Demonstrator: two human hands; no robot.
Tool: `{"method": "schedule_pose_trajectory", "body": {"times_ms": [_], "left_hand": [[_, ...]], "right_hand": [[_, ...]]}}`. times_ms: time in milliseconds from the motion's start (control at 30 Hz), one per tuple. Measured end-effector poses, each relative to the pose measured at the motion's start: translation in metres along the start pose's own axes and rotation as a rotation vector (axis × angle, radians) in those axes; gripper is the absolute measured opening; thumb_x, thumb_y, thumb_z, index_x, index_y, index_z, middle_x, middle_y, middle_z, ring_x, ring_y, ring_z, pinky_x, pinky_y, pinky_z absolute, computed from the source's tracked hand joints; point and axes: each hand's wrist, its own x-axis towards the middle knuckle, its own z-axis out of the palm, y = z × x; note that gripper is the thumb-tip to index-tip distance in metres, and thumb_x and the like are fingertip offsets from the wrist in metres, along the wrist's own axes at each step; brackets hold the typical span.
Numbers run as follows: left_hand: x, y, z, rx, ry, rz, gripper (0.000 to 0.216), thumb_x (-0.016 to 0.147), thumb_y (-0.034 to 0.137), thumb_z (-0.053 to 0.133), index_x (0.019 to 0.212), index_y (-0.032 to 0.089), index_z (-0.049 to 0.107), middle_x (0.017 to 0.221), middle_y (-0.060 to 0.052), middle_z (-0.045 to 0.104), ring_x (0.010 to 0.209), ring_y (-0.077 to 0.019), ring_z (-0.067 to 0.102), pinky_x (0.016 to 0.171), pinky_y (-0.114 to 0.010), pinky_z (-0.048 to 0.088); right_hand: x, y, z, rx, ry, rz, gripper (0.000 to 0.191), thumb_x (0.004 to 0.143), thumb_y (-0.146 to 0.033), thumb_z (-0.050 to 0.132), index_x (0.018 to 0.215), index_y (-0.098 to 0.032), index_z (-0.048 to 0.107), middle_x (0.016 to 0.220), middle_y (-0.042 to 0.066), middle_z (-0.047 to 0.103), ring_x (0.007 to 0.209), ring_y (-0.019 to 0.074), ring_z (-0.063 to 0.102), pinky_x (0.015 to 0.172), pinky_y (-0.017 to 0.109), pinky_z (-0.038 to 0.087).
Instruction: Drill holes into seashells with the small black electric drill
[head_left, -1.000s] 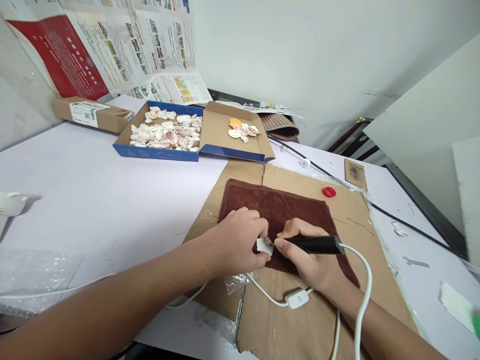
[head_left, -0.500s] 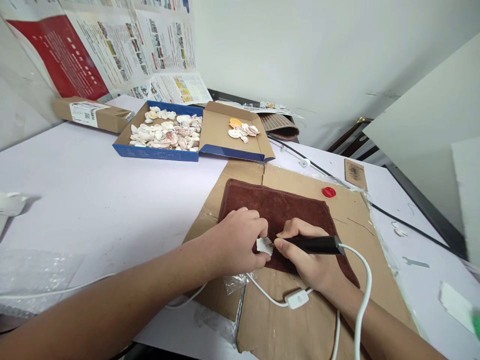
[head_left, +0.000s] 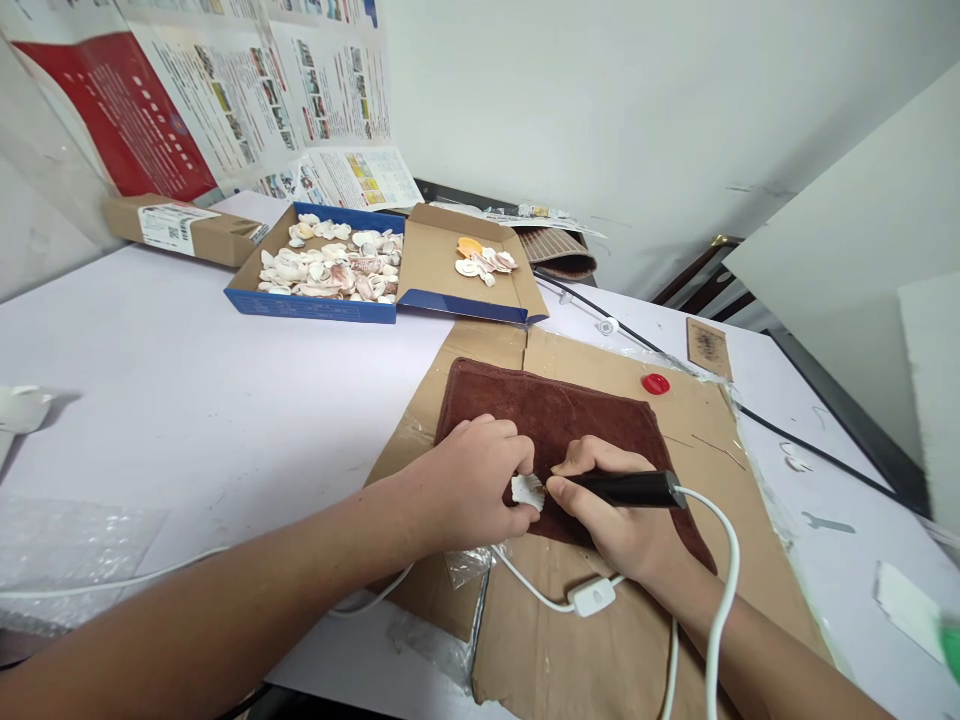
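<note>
My left hand point(head_left: 469, 485) is closed on a small white seashell point(head_left: 527, 490) and presses it onto a brown cloth point(head_left: 555, 415). My right hand point(head_left: 611, 510) grips a black pen-shaped corded tool point(head_left: 626, 488) like a pencil, its tip hidden at the shell's edge. A white cord with an inline switch point(head_left: 592, 597) runs from the tool's rear end round my right wrist. The cloth lies on a flattened cardboard sheet point(head_left: 600, 640).
A blue-edged box point(head_left: 315, 303) full of several seashells stands at the back, its open lid point(head_left: 439, 270) holding a few more shells. A brown parcel point(head_left: 184, 228), a red cap point(head_left: 655, 383), bubble wrap point(head_left: 67, 545) and a black cable point(head_left: 810, 450) lie on the white table.
</note>
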Motion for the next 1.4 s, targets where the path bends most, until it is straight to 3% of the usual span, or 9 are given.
{"method": "schedule_pose_trajectory", "body": {"times_ms": [1400], "left_hand": [[-0.0005,0.0028,-0.0042,0.023,-0.006,-0.005,0.023,0.083,0.022,0.076,0.083,0.022,0.053,0.091,-0.002,0.061,0.093,-0.0244,0.059,0.082,-0.037,0.046]], "right_hand": [[0.0008,-0.0006,-0.0001,0.021,-0.033,-0.022,0.026,0.081,-0.024,0.068,0.061,-0.024,0.052,0.055,-0.002,0.055,0.054,0.0159,0.05,0.051,0.03,0.042]]}}
